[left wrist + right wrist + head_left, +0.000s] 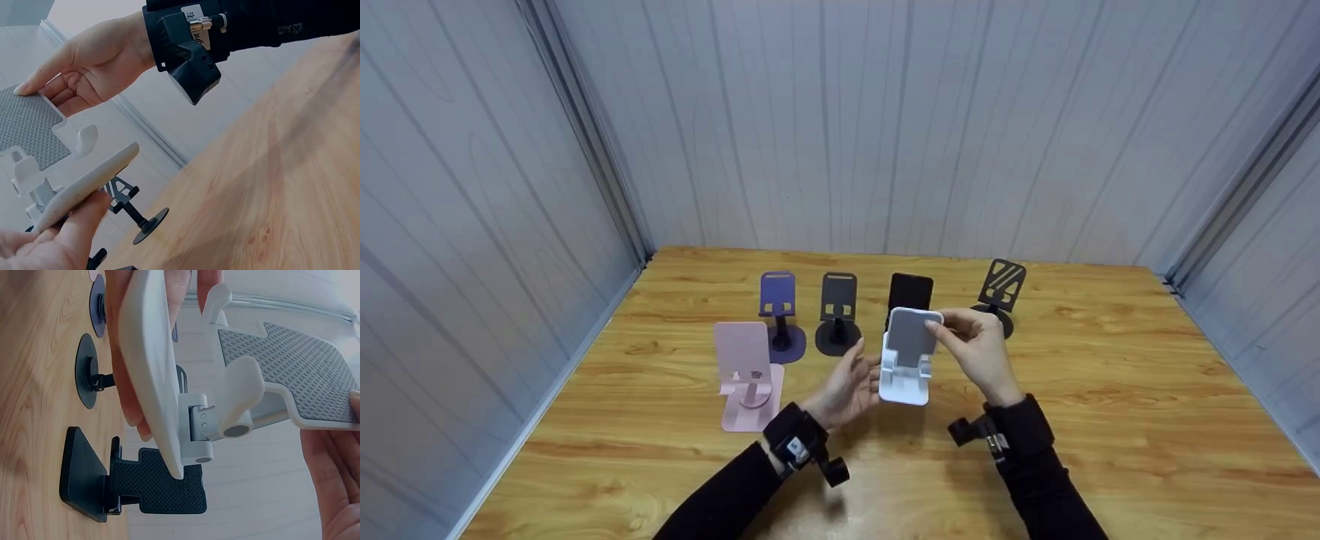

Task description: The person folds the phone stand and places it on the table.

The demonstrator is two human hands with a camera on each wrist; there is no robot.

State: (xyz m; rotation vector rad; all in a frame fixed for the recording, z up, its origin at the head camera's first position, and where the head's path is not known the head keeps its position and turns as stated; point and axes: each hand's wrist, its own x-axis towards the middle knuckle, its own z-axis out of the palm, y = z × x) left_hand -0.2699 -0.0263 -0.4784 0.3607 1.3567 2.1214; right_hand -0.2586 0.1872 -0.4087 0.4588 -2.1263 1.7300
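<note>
A white phone stand (905, 390) with a grey textured pad is held up over the wooden table, its plate tilted back from its base. At the plate's upper right corner, my right hand (979, 349) pinches the edge between thumb and fingers. My left hand (844, 394) holds the base from the left, with fingers underneath it, as the right wrist view shows. The white hinge (197, 427) and two support lips appear between base and plate. Behind it, a black phone stand (911, 291) is partly hidden.
A pink phone stand (742, 349) stands at the left. Farther back are a purple stand (778, 292), a dark grey stand (838, 296) and, at the right, a black stand with diagonal slots (1003, 285). Pale panelled walls (840, 127) border the table (1110, 420).
</note>
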